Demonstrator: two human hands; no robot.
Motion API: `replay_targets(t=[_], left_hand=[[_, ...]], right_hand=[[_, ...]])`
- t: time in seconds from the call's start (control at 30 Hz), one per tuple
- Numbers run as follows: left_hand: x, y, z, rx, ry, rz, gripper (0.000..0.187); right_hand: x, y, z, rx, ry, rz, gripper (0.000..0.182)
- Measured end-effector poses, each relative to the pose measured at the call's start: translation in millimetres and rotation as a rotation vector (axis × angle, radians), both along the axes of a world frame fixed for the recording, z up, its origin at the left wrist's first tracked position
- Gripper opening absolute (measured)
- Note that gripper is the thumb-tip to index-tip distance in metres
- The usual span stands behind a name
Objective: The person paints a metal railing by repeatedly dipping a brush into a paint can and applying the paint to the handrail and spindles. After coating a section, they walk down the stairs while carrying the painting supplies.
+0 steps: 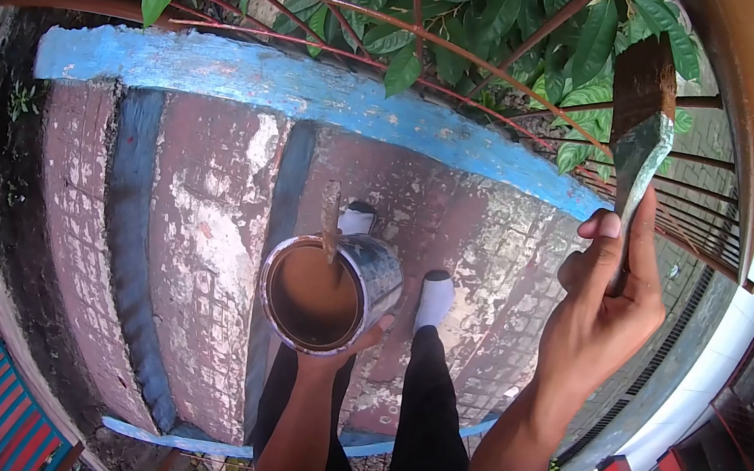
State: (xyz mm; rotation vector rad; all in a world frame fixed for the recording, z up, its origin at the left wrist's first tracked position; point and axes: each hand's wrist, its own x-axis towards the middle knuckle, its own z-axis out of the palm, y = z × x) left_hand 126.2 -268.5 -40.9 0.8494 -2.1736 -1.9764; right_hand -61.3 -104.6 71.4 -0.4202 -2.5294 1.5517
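My right hand (608,294) grips a paintbrush (639,145) by its handle, fingers closed round it. The brush points up, and its wide bristles are coated in brown; the ferrule is smeared with pale green. Below and to the left, my left hand (356,347) supports a paint can (376,280) from beneath and the side, its fingers mostly hidden by the can. Brown paint (318,291) fills part of the can. A stick (331,218) stands in the paint and leans on the far rim. The brush is apart from the can, near a metal railing.
I stand in pale socks on a worn surface (207,237) with peeling maroon paint and blue bands. A blue ledge (254,75) runs along its far side. Beyond are leafy branches (513,19) and thin bars. A brown rail (749,128) curves at the right.
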Motion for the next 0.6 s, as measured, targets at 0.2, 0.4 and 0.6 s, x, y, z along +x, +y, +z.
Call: replay_targets(t=[0.2, 0.4, 0.6], left_hand=[[9.4, -2.7, -7.0, -0.061, -0.029, -0.068, 0.114], [8.6, 8.0, -18.3, 0.136, -0.009, 0.08, 0.091], [4.3, 9.7, -14.0, 0.087, 0.021, 0.041, 0.09]], right_hand=[[7.8, -45.2, 4.7, -0.051, 0.047, 0.17, 0.045], [27.4, -61.5, 19.8, -0.098, 0.011, 0.263, 0.047], [15.2, -55.1, 12.6, 0.005, 0.177, 0.414, 0.045]])
